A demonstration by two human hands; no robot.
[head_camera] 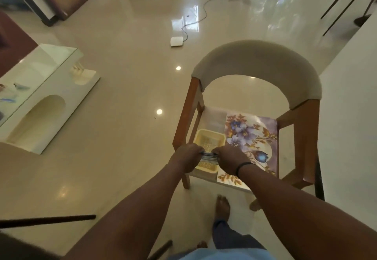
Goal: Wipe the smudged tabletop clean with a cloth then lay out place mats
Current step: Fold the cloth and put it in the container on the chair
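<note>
**Wringing or folding the cloth over the chair, mats not yet laid**

Holding a small bunched cloth [208, 156] between them, the left hand [188, 155] and the right hand [230, 158] meet just right of the frame's centre, above the seat of a wooden chair [255, 63] with a padded curved back. Each hand's grip is closed tight on one end of the cloth, knuckles up; only a short striped stretch of fabric shows between the fists, so whether it is being wrung, folded or simply gathered cannot be told.

Directly beneath the hands a pale yellow plastic basket [209, 138] sits on the chair seat. Just beside it, to the right, lies a floral place mat [253, 137] printed with purple flowers and gold leaves; whether more mats are stacked under it cannot be made out. A white desk [355, 104] runs along the right edge of the frame, and only a bare strip of its top shows, too little to judge whether smudges remain.

As a judgement: with the cloth over the basket and the mat on the chair, the wiping looks either finished or about to begin, most likely finished with the cloth being put away. Laying out the mats is entirely left to do, since none shows on the desk.
</note>
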